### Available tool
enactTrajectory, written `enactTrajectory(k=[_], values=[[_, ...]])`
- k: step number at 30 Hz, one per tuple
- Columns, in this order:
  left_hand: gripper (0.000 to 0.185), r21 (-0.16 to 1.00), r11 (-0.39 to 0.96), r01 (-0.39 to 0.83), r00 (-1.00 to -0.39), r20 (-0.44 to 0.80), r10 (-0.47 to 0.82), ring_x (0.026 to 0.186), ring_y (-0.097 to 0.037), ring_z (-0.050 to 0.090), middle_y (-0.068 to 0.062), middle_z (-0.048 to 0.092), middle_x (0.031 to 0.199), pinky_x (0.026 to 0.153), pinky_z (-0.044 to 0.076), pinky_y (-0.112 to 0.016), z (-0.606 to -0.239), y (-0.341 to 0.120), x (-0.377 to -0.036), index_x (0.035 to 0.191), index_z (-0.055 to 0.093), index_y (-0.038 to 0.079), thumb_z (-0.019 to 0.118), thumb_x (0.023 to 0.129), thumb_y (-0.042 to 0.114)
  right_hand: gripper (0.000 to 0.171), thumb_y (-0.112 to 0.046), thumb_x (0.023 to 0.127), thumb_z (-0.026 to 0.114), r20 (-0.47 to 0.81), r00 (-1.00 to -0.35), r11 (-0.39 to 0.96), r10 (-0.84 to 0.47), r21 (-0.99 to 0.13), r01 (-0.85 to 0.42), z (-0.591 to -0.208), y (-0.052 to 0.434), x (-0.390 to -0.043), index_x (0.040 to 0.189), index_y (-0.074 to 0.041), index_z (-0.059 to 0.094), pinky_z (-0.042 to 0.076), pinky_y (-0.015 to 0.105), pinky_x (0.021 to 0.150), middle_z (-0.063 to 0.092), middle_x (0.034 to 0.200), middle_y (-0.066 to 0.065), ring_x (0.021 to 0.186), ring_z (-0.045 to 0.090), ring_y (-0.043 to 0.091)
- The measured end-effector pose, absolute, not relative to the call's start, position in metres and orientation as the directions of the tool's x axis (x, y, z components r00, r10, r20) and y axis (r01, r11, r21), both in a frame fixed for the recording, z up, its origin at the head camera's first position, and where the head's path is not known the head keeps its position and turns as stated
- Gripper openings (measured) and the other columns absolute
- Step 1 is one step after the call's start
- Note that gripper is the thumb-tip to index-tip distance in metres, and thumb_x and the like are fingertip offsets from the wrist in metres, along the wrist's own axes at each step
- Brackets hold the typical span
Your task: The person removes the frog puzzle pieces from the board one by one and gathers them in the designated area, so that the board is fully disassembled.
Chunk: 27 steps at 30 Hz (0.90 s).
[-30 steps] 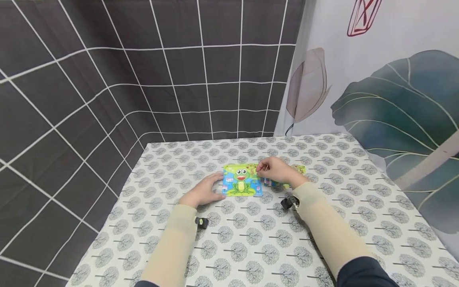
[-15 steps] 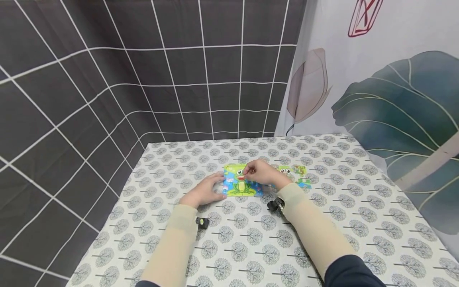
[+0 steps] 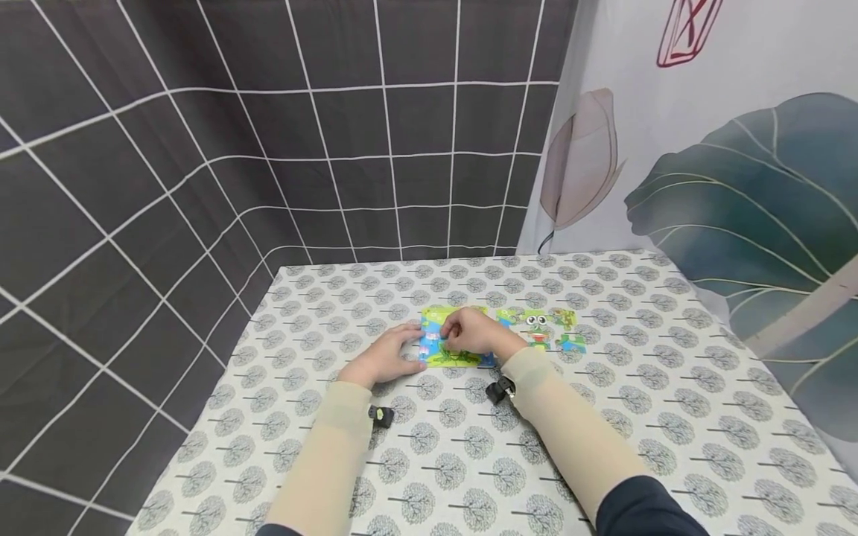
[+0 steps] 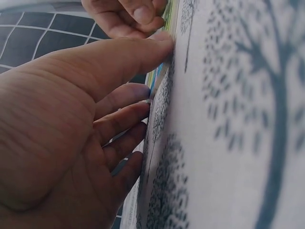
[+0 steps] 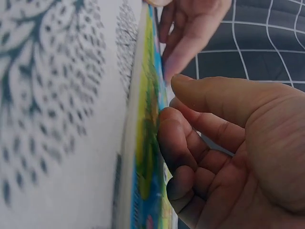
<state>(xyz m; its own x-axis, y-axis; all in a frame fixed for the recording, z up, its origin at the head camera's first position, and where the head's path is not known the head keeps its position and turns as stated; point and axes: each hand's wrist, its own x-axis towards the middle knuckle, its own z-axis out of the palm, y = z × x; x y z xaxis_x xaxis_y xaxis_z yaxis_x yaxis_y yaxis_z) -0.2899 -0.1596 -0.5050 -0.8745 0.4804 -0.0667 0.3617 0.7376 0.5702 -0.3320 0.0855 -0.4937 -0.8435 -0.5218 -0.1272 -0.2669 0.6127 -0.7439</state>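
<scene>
While my left hand [image 3: 378,359] is lying flat on the tablecloth [image 3: 469,461] with straight fingers touching the left edge of the frog puzzle board [image 3: 450,356], I am bringing my right hand [image 3: 469,333] down on top of that board. Its fingers are curled, and the thumb is closing toward the forefinger against the printed face. Whether a piece is pinched between them, I cannot tell; the right wrist view is showing only fingertips on the picture.

Risks, as I judge them: the board is thin and lying loose on cloth, so sideways pressure from my right fingers could be sliding it away from my left fingers, which are only bracing one edge. A piece pressed in crooked could be lifting its neighbours. My right forearm is passing close to the loose pieces [image 3: 546,327] just right of the board, and a careless sweep could be scattering them.

Count: one board; one cluster of loose pieces to its right, their number too small to tell; two hands; one tablecloth; one dark gridded backdrop [image 3: 268,149] behind the board.
</scene>
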Motion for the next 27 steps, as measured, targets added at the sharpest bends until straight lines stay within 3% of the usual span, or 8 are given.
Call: enactTrajectory(k=[5, 10, 27], values=[[0.076, 0.577, 0.738, 0.350, -0.879, -0.070, 0.472, 0.155, -0.030, 0.029, -0.004, 0.035, 0.168, 0.126, 0.024, -0.054, -0.503, -0.158, -0.288, 0.156, 0.051, 0.014, 0.083, 0.090, 0.035, 0.020, -0.012, 0.086, 0.085, -0.122, -0.848, 0.646, -0.516, -0.705, -0.292, -0.494, 0.081, -0.329, 0.104, -0.010, 0.076, 0.053, 0.028, 0.065, 0.066, 0.081, 0.000, 0.069, 0.057, 0.013], [0.076, 0.590, 0.732, 0.342, -0.882, -0.068, 0.467, 0.155, -0.030, 0.030, -0.004, 0.036, 0.168, 0.126, 0.025, -0.053, -0.503, -0.157, -0.288, 0.155, 0.051, 0.013, 0.084, 0.090, 0.034, 0.020, -0.014, 0.085, 0.086, -0.118, -0.838, 0.669, -0.532, -0.665, -0.331, -0.494, 0.078, -0.326, 0.102, -0.012, 0.077, 0.053, 0.029, 0.070, 0.065, 0.081, -0.001, 0.072, 0.058, 0.014], [0.075, 0.593, 0.740, 0.319, -0.892, -0.076, 0.445, 0.155, -0.029, 0.029, -0.002, 0.036, 0.168, 0.126, 0.024, -0.053, -0.503, -0.158, -0.288, 0.155, 0.051, 0.015, 0.083, 0.090, 0.034, 0.022, -0.014, 0.082, 0.088, -0.100, -0.851, 0.722, -0.516, -0.586, -0.369, -0.489, 0.069, -0.317, 0.100, -0.010, 0.077, 0.054, 0.028, 0.069, 0.065, 0.076, -0.002, 0.068, 0.059, 0.013]])
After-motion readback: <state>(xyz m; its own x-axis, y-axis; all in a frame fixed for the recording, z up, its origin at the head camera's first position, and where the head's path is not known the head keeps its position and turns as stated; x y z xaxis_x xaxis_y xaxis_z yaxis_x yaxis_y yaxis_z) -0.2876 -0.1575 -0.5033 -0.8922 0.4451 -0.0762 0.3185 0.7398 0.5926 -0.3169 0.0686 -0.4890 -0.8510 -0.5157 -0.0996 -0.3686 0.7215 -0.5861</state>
